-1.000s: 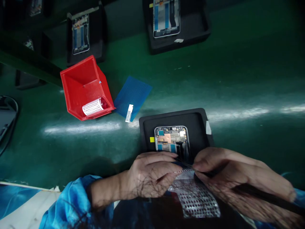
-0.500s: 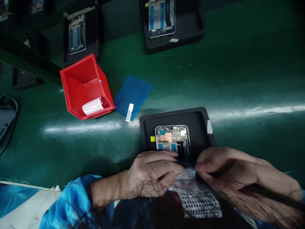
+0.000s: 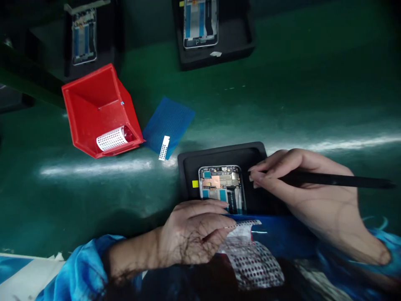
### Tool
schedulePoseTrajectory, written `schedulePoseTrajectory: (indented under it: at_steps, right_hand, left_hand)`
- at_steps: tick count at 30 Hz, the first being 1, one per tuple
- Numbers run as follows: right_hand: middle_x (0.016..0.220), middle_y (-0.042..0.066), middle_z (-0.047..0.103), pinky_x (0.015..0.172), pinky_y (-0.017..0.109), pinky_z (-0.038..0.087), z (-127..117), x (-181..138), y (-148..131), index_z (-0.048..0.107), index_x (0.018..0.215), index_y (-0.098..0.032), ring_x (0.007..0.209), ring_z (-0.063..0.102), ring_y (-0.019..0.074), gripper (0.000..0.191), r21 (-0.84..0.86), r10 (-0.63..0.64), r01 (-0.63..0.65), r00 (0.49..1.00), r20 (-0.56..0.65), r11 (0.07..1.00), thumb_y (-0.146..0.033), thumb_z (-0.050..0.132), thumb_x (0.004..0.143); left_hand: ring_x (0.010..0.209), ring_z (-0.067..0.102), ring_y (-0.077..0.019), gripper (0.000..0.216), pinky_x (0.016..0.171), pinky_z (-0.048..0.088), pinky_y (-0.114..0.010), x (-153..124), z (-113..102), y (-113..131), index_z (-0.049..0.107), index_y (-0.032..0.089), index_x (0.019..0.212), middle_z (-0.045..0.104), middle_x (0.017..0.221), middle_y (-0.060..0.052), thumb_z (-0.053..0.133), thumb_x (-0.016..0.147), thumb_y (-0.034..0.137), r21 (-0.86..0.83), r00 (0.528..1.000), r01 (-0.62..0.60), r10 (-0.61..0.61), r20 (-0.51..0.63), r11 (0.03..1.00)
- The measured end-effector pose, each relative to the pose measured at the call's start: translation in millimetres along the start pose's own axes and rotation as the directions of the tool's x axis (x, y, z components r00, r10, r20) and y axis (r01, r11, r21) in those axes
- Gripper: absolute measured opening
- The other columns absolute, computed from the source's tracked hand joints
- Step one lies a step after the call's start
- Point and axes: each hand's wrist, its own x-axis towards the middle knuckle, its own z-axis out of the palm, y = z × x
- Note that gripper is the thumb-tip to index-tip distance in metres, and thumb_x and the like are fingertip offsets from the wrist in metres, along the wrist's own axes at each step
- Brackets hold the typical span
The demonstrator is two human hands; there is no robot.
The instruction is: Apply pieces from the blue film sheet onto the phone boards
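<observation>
Left grip [image 3: 196, 234] on dotted sheet [image 3: 257, 265], at its upper left

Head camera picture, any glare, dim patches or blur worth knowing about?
Head view throughout: whitish glare streaks cross the glossy green tabletop; the silver-edged opened phone at upper left looks dim and soft; thin dark strands overlie the bare left hand.

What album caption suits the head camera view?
Left hand pinching a dotted sheet, right hand holding a slim black tool, beside an opened phone.
</observation>
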Motion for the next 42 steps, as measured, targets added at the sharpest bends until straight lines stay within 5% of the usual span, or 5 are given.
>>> schedulePoseTrajectory:
  at_steps: [15, 28, 42]
  right_hand:
    - [0.072, -0.004, 0.08, 0.067, 0.024, 0.063, 0, -2, -2, 0.07, 0.061, -0.03, 0.071, 0.08, 0.0142, 0.024, -0.022, -0.022, 0.022, 1.0, -0.012, 1.0, -0.021, 0.09, 0.072]
    - [0.071, -0.003, 0.082, 0.058, 0.027, 0.063, -15, -1, -5, 0.067, 0.06, -0.033, 0.064, 0.078, 0.0171, 0.026, -0.105, -0.022, 0.039, 0.987, 0.156, 0.994, -0.02, 0.082, 0.077]
    - [0.07, -0.002, 0.081, 0.059, 0.029, 0.063, -14, -1, -1, 0.067, 0.061, -0.031, 0.063, 0.077, 0.0183, 0.027, -0.082, -0.035, 0.05, 0.983, 0.182, 0.995, -0.019, 0.084, 0.078]
  left_hand:
    - [0.096, 0.092, -0.0249, 0.005, 0.098, 0.072, -0.024, -1, -1, 0, 0.081, 0.013, 0.097, 0.093, 0.093, -0.015, 0.077, 0.095, 0.011, -0.004, 1.0, 0.014, -0.014, 0.019, 1.0]
    - [0.098, 0.092, -0.0224, 0.005, 0.097, 0.072, -0.023, 3, -5, 4, 0.081, 0.017, 0.099, 0.094, 0.097, -0.011, 0.076, 0.098, 0.016, 0.074, 0.997, 0.043, -0.047, 0.063, 0.996]
    - [0.098, 0.093, -0.0261, 0.009, 0.094, 0.075, -0.028, 3, -8, 3, 0.08, 0.017, 0.101, 0.094, 0.099, -0.012, 0.08, 0.093, 0.013, 0.045, 0.997, 0.034, -0.038, 0.07, 0.998]
